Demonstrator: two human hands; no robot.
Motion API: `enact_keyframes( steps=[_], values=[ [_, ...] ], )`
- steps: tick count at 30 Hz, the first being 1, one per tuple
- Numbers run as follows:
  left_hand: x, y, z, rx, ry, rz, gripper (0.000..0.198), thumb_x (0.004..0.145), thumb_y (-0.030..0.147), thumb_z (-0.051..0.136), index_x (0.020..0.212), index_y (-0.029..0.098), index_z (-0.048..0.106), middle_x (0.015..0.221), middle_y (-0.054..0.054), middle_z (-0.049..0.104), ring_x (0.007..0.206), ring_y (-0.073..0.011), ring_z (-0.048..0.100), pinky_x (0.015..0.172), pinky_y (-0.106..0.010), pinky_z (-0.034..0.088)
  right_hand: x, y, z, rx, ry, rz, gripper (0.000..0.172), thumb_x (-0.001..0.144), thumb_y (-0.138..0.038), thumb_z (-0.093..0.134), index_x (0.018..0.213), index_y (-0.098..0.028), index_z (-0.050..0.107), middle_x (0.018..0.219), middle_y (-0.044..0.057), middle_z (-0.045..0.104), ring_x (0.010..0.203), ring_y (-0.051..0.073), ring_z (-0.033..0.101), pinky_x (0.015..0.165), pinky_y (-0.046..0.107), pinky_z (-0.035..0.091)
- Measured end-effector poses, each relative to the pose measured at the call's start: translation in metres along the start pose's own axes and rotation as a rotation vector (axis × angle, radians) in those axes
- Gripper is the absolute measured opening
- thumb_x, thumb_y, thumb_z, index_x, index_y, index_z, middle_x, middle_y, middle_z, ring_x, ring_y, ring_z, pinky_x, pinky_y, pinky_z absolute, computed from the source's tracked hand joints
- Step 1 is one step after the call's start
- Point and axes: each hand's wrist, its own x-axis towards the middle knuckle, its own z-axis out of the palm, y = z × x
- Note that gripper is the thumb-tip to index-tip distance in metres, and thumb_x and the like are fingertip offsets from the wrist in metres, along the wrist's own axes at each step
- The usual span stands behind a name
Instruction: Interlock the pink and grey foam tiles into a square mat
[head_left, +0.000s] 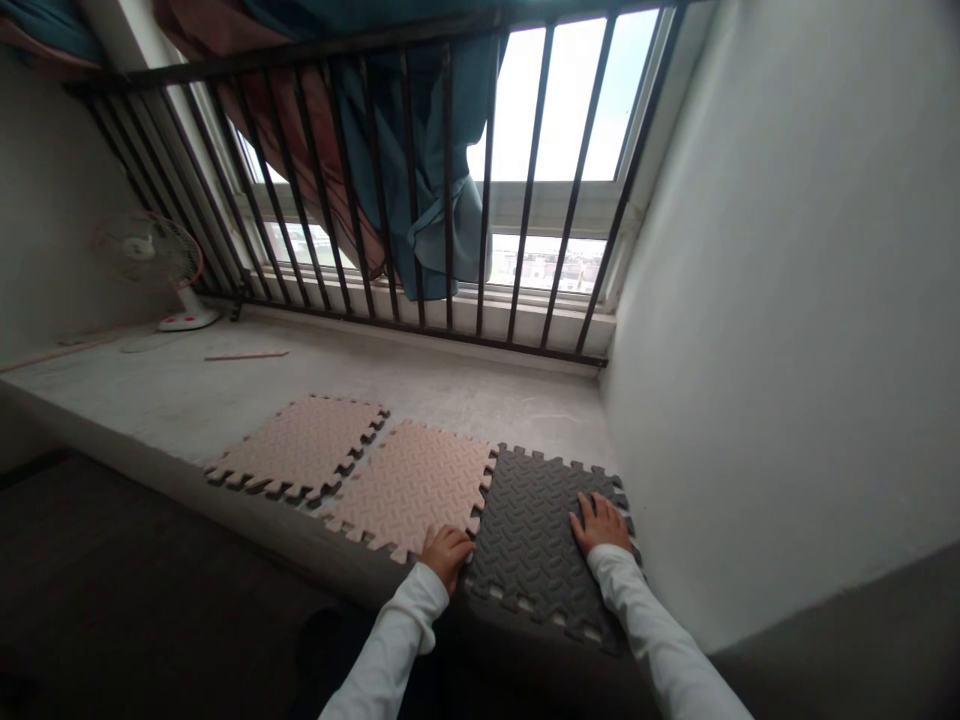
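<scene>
My left hand (448,556) is at the front right corner of the middle beige foam mat tile (420,475), beside its seam with the dark grey foam mat tile (532,530). Its fingers are bent and close together on the tile's edge; their undersides are hidden. Spread flat on the right part of the dark tile lies my right hand (602,524), fingers apart. The dark tile sits against the beige one along a toothed edge. Another beige foam mat tile (304,445) lies to the left, with a narrow gap between it and the middle one.
The tiles rest on a pale concrete ledge (172,400) with a front drop. A white wall (787,300) bounds the right side. Behind stands a dark metal railing (450,200) before curtains (442,240) and windows. A fan (187,310) and a thin strip (247,356) are at left.
</scene>
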Motion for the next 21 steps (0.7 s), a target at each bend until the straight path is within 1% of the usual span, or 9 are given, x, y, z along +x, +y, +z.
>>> enact_keyframes(
  steps=[3,6,10,12,14,16,17,19,21],
  values=[
    [0.001,-0.002,0.002,-0.027,0.021,0.037,0.031,0.079,0.022,0.035,0.102,0.030,0.055,0.102,-0.003,0.059,0.099,-0.0180,0.045,0.091,-0.048,0.025,0.000,0.000,0.002,-0.002,0.005,-0.004,0.048,0.078,-0.043,0.032,0.120,-0.022,0.041,0.126,0.007,0.041,0.115,0.021,0.033,0.094,0.035,0.021],
    [0.003,-0.003,0.000,-0.064,0.074,0.036,0.028,0.079,0.024,0.035,0.097,0.030,0.057,0.098,-0.002,0.060,0.097,-0.0164,0.046,0.093,-0.046,0.025,0.000,0.001,0.003,0.000,0.013,-0.009,0.048,0.079,-0.043,0.032,0.120,-0.022,0.041,0.126,0.007,0.041,0.115,0.021,0.033,0.094,0.035,0.021],
    [0.003,0.001,-0.005,-0.089,0.031,0.030,0.025,0.076,0.024,0.039,0.090,0.029,0.059,0.096,-0.001,0.061,0.097,-0.0168,0.047,0.094,-0.047,0.023,0.000,0.002,0.004,0.000,0.022,-0.017,0.047,0.079,-0.043,0.032,0.120,-0.023,0.041,0.126,0.007,0.041,0.114,0.021,0.034,0.094,0.036,0.021],
    [0.001,0.008,-0.007,-0.070,0.037,0.005,0.024,0.073,0.024,0.042,0.088,0.027,0.060,0.102,-0.003,0.059,0.101,-0.0187,0.045,0.096,-0.048,0.021,0.000,0.002,0.004,0.000,0.019,-0.012,0.048,0.079,-0.044,0.032,0.120,-0.022,0.041,0.126,0.007,0.041,0.114,0.022,0.034,0.094,0.036,0.021],
    [0.000,0.017,-0.006,-0.024,0.073,-0.054,0.028,0.071,0.026,0.042,0.095,0.025,0.058,0.117,-0.004,0.050,0.109,-0.0216,0.040,0.096,-0.052,0.017,-0.001,0.001,0.002,0.000,0.021,-0.006,0.047,0.078,-0.043,0.033,0.120,-0.021,0.042,0.125,0.008,0.041,0.114,0.022,0.034,0.094,0.036,0.021],
    [-0.001,0.026,-0.003,0.041,0.098,-0.105,0.038,0.075,0.032,0.037,0.111,0.026,0.048,0.131,-0.004,0.035,0.117,-0.0238,0.032,0.097,-0.055,0.012,-0.001,0.000,0.000,-0.002,0.026,0.000,0.047,0.078,-0.043,0.033,0.119,-0.022,0.042,0.125,0.007,0.042,0.114,0.022,0.034,0.094,0.036,0.021],
    [0.000,0.030,0.000,0.074,0.088,-0.114,0.043,0.077,0.035,0.032,0.119,0.027,0.040,0.135,-0.003,0.028,0.120,-0.0244,0.027,0.097,-0.056,0.010,-0.002,-0.001,-0.002,-0.003,0.026,0.003,0.046,0.078,-0.042,0.033,0.119,-0.022,0.043,0.125,0.007,0.042,0.114,0.022,0.034,0.094,0.036,0.021],
    [0.002,0.035,0.003,0.125,0.039,-0.120,0.048,0.080,0.038,0.024,0.127,0.027,0.028,0.138,0.000,0.018,0.124,-0.0246,0.020,0.097,-0.057,0.008,-0.003,-0.002,-0.006,-0.001,0.016,0.010,0.046,0.078,-0.042,0.034,0.119,-0.023,0.043,0.125,0.007,0.042,0.114,0.022,0.034,0.094,0.036,0.022],
    [0.006,0.036,0.004,0.143,-0.031,-0.122,0.050,0.081,0.040,0.020,0.129,0.025,0.024,0.138,0.001,0.016,0.125,-0.0242,0.016,0.097,-0.057,0.007,-0.003,-0.003,-0.008,0.003,0.003,0.013,0.046,0.078,-0.043,0.034,0.119,-0.022,0.043,0.125,0.007,0.041,0.114,0.022,0.034,0.094,0.036,0.021]
  ],
)
